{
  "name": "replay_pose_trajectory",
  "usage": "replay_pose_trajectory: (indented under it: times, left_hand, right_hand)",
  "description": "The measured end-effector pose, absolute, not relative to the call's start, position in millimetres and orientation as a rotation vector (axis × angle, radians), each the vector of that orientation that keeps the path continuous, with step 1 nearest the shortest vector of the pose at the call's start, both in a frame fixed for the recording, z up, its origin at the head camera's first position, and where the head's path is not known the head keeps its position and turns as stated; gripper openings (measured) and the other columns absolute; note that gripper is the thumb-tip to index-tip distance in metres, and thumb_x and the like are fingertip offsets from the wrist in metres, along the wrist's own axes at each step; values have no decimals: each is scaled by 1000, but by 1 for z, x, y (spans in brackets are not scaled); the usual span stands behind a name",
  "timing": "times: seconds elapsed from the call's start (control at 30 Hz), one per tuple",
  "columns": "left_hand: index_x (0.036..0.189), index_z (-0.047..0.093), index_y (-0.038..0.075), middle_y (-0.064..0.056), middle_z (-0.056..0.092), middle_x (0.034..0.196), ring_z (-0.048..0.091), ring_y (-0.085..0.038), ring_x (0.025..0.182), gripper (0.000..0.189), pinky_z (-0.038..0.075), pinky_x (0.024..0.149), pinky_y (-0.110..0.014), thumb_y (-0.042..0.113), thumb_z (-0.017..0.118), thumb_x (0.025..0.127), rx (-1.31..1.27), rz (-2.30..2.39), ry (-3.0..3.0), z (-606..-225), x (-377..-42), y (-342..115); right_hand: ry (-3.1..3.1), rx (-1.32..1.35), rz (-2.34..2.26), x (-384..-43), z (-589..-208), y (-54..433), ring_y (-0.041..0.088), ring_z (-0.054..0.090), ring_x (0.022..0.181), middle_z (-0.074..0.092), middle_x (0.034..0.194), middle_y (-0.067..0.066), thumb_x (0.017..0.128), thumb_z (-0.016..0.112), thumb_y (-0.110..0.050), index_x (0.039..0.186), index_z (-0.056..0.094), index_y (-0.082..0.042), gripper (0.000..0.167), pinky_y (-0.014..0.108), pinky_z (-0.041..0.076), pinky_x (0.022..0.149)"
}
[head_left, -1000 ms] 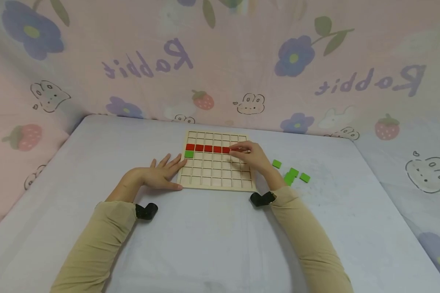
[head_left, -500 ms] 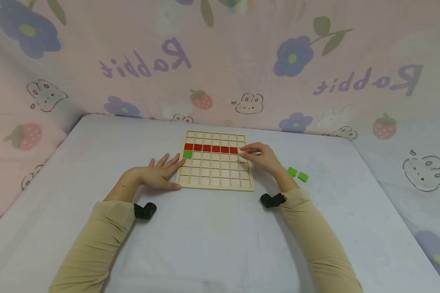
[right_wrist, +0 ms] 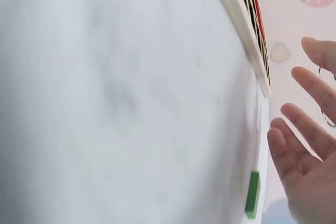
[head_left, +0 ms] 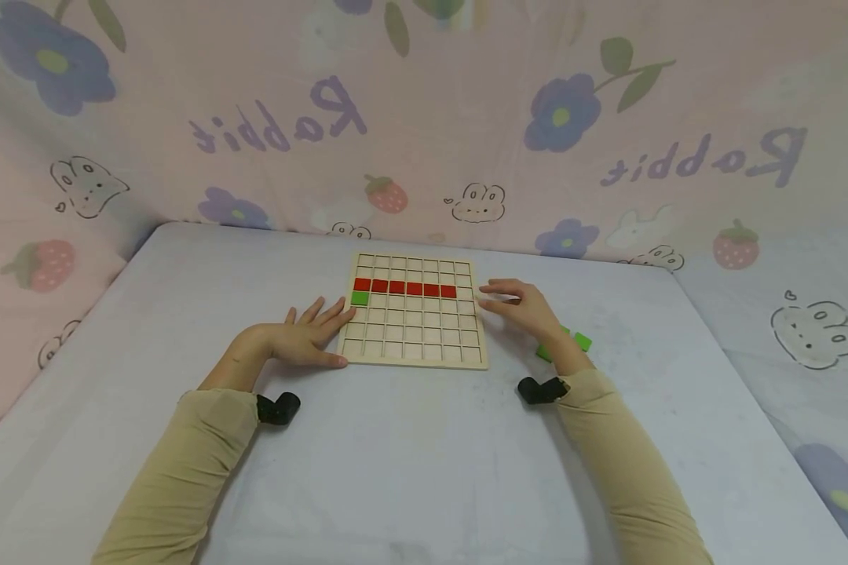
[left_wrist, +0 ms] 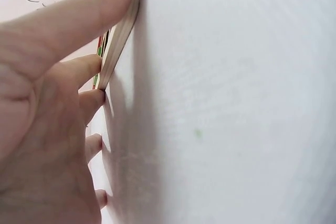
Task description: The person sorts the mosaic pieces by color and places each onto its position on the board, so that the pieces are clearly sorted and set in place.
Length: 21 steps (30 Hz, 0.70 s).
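A light wooden grid board (head_left: 415, 365) lies on the table. Along one of its rows sit several red square tiles (head_left: 396, 287), and a green tile (head_left: 360, 298) fills the cell just below the leftmost red one. My left hand (head_left: 302, 339) rests at the board's left edge, fingers spread, thumb touching the near left corner. Beyond the right edge hovers my right hand (head_left: 530, 308), its fingers loosely parted with nothing between them, as the right wrist view also shows. Loose green tiles (head_left: 583, 341) lie by the right wrist, partly hidden by it.
A white cloth covers the table (head_left: 396, 471). Behind it hangs a pink printed curtain (head_left: 424, 118). Each sleeve cuff carries a black wrist camera, one on the left (head_left: 279, 409) and one on the right (head_left: 541, 390).
My right hand has let go of the last red tile in the row and drawn off the board to the right, over the loose green tiles. The left hand has stayed put.
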State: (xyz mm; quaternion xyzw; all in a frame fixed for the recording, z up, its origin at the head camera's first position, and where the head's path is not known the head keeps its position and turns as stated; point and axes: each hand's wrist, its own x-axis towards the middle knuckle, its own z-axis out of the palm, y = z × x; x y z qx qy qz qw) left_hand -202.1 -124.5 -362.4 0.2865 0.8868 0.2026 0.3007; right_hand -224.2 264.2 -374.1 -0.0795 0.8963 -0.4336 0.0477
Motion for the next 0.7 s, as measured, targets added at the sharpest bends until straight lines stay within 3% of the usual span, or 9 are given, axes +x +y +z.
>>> replay_pose_trajectory:
  times: [0.7]
  left_hand:
    - [155,-2,14,-15,-17,160,-25,-41,142,90,-19,104,-69,47,56,94,760,523,2360,-364,-203,-124]
  right_hand:
    - [2757,-277,-1146,-212,-374,305,36,26,143,34,152,20,92,65,-28,137,53,-5,52,52,23,115]
